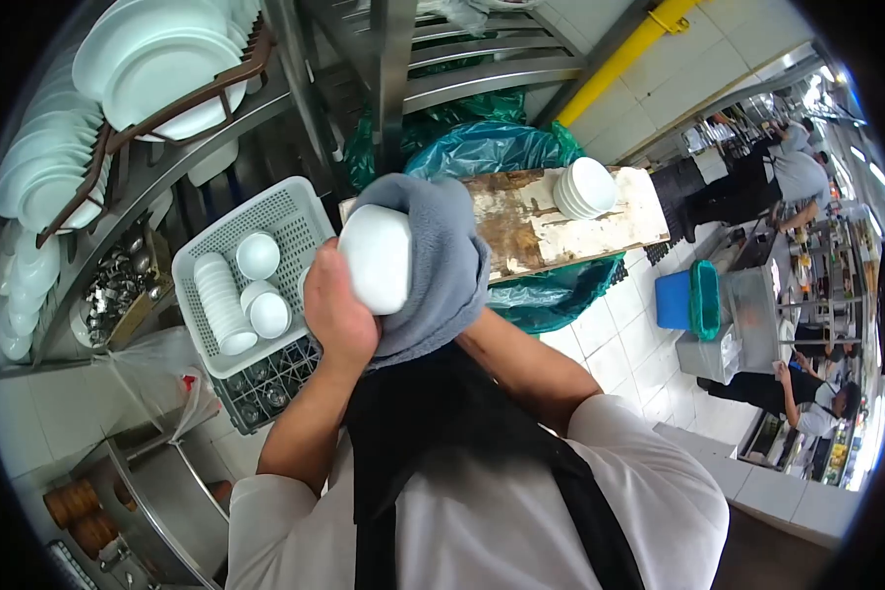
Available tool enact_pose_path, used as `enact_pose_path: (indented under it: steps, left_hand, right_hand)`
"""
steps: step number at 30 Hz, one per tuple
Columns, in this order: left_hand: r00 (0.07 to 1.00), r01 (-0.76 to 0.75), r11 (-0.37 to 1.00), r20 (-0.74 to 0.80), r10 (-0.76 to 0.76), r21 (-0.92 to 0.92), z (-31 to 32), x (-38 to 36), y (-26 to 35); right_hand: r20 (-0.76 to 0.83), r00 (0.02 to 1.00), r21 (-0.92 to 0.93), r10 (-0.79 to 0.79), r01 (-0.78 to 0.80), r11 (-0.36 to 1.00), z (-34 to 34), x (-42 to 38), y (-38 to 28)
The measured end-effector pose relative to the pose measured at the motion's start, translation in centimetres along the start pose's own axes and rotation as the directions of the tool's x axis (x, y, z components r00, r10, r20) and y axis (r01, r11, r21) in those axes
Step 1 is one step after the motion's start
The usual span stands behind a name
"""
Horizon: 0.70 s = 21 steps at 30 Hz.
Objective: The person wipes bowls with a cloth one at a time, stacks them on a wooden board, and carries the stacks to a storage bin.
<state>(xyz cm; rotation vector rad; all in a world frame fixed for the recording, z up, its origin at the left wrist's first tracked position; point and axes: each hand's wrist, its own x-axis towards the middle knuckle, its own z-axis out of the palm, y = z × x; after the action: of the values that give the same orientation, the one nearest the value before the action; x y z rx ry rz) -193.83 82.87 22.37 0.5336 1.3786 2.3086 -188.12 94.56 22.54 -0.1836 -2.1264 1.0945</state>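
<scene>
My left hand [339, 313] is closed around the side of a white bowl [380, 258], its thumb along the rim side. A grey towel [433, 265] wraps the bowl's right side. Under that towel my right hand is hidden; only the forearm comes out below it. To the left, a white perforated basket [310, 211] holds a row of small white bowls [221, 305] and several loose ones. On the right, a short stack of white bowls [590, 189] stands on a worn wooden board [506, 231].
Plates [162, 84] stand in brown racks on the metal shelf at upper left. Below the basket is a dark glass crate [265, 393]. Green bags [551, 305] hang around the board. A blue bin [673, 300] stands farther right, with other people [796, 182] working beyond.
</scene>
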Motion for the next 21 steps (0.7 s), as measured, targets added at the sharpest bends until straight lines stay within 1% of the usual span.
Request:
enact_pose_path:
  steps: [1, 2, 3, 4, 5, 6, 7, 8, 9, 10, 11, 12, 13, 14, 15, 16, 17, 18, 19, 20, 21]
  left_hand:
    - [1.0, 0.003, 1.0, 0.012, -0.003, -0.006, 0.1, 0.4, -0.5]
    - [0.996, 0.086, 0.985, 0.03, -0.082, -0.151, -0.3, 1.0, -1.6]
    - [0.985, 0.173, 0.942, 0.062, -0.162, -0.287, -0.7, 1.4, -2.5]
    - [0.983, 0.183, 0.94, 0.084, -0.166, -0.287, -1.3, 1.8, -3.6]
    - [0.999, 0.015, 0.996, 0.047, -0.019, 0.084, -1.8, 2.3, -4.7]
    - [0.988, -0.153, 0.886, 0.073, 0.135, 0.438, -1.7, 2.5, -5.5]
    - [0.976, -0.216, 0.896, 0.108, 0.188, 0.388, -0.9, 2.2, -5.6]
    - [0.91, -0.414, 0.752, 0.266, 0.32, 0.513, -0.4, 2.0, -5.0]
    - [0.806, -0.577, 0.632, 0.488, 0.336, 0.517, 0.6, 1.5, -4.1]
    - [0.66, -0.727, 0.499, 0.68, 0.319, 0.471, 1.7, 1.2, -3.5]
    - [0.599, -0.785, 0.412, 0.737, 0.314, 0.462, 2.9, 1.0, -3.8]
    - [0.584, -0.792, 0.423, 0.745, 0.321, 0.439, 3.5, 0.8, -5.5]
    - [0.817, -0.457, 0.813, 0.532, 0.223, 0.361, 3.7, 0.6, -8.6]
    - [0.939, -0.019, 0.99, 0.342, -0.029, 0.136, 3.7, 0.3, -11.7]
    - [0.907, 0.398, 0.901, 0.222, -0.359, -0.171, 3.9, -0.2, -13.3]
    - [0.903, 0.405, 0.897, 0.229, -0.363, -0.174, 5.0, 0.2, -11.5]
    - [0.72, 0.597, 0.801, 0.423, -0.551, 0.026, 6.5, 1.0, -7.9]
    - [0.463, 0.703, 0.662, 0.541, -0.703, 0.259, 7.6, 1.5, -6.2]
    - [0.372, 0.739, 0.602, 0.563, -0.738, 0.302, 8.2, 1.6, -6.5]
    - [0.376, 0.739, 0.604, 0.561, -0.737, 0.298, 9.2, 1.1, -6.8]
    - [0.338, 0.793, 0.559, 0.587, -0.735, 0.243, 10.5, 0.4, -7.3]
  right_hand:
    - [-0.002, 0.999, -0.012, -0.039, 0.039, 0.999, -0.7, -0.1, 0.0]
    - [0.01, 0.997, -0.031, -0.076, 0.076, 0.997, -1.3, -0.2, 0.0]
    - [0.026, 0.993, -0.055, -0.117, 0.118, 0.991, -2.1, -0.3, 0.1]
    - [0.01, 0.993, -0.07, -0.114, 0.115, 0.991, -2.1, -0.8, -0.3]
    - [-0.042, 0.98, 0.127, 0.195, -0.189, 0.974, -2.2, -1.7, -0.9]
    - [-0.039, 0.87, 0.33, 0.491, -0.453, 0.828, -2.5, -2.3, -1.2]
    - [-0.076, 0.862, 0.321, 0.501, -0.454, 0.831, -3.4, -2.0, -1.5]
    - [-0.046, 0.879, -0.166, 0.475, -0.476, 0.864, -4.5, -1.5, -2.1]
    - [0.0, 0.877, -0.615, 0.481, -0.379, 0.691, -5.6, -1.2, -2.4]
    - [-0.036, 0.87, -0.625, 0.491, -0.403, 0.668, -5.9, -2.7, -1.2]
    - [-0.069, 0.947, -0.617, 0.313, -0.287, 0.733, -5.5, -5.4, 0.7]
    - [-0.093, 0.989, -0.618, 0.112, -0.146, 0.772, -5.4, -6.9, 1.7]
    - [-0.124, 0.977, -0.699, 0.172, -0.209, 0.683, -5.5, -7.1, 1.4]
    - [-0.104, 0.971, -0.699, 0.216, -0.226, 0.678, -5.4, -7.9, 0.8]
    - [-0.052, 0.967, -0.635, 0.25, -0.226, 0.739, -6.3, -8.8, 0.0]
    - [0.0, 0.964, -0.552, 0.265, -0.221, 0.804, -7.0, -9.5, -0.4]
    - [0.029, 0.963, -0.469, 0.268, -0.223, 0.855, -7.9, -10.3, -0.6]
    - [0.034, 0.965, -0.39, 0.26, -0.227, 0.892, -8.9, -10.9, -0.4]
    - [0.024, 0.964, -0.338, 0.265, -0.242, 0.909, -9.9, -11.5, 0.0]
    - [-0.007, 0.961, -0.309, 0.275, -0.264, 0.914, -11.2, -12.1, 0.2]
    - [-0.054, 0.955, -0.317, 0.291, -0.292, 0.902, -12.7, -12.7, 0.5]
